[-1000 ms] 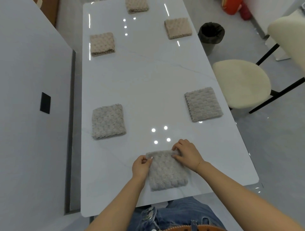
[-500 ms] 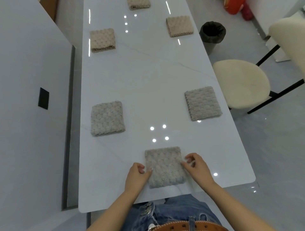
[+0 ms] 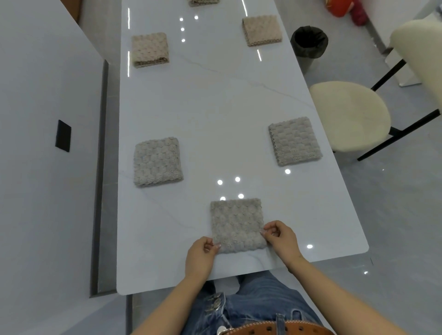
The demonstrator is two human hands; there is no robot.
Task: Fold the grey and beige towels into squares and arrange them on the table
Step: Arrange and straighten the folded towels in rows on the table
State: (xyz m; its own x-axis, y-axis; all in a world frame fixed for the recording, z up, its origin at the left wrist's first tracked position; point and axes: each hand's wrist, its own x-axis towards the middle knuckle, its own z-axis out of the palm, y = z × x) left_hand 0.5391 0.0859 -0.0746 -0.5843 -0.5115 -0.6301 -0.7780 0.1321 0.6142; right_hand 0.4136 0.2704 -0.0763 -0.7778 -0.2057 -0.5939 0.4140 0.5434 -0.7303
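Note:
A folded grey towel (image 3: 236, 223) lies flat as a square near the front edge of the white marble table (image 3: 227, 100). My left hand (image 3: 202, 254) pinches its near left corner with curled fingers. My right hand (image 3: 281, 239) pinches its right edge close to the near corner. Two more folded grey towels lie further back, one on the left (image 3: 156, 161) and one on the right (image 3: 295, 141). Folded beige towels sit beyond them at the left (image 3: 149, 49), at the right (image 3: 262, 30) and at the far end (image 3: 203, 2), the last cut off by the frame.
A cream stool (image 3: 349, 114) with black legs stands off the table's right side, and a black bin (image 3: 309, 41) stands behind it. A white wall with a black plate (image 3: 63, 135) runs along the left. Red items (image 3: 339, 9) sit on the floor at the far right.
Both hands slid from the towel's far corners down its sides to the near corners. The towel now lies squared and flat.

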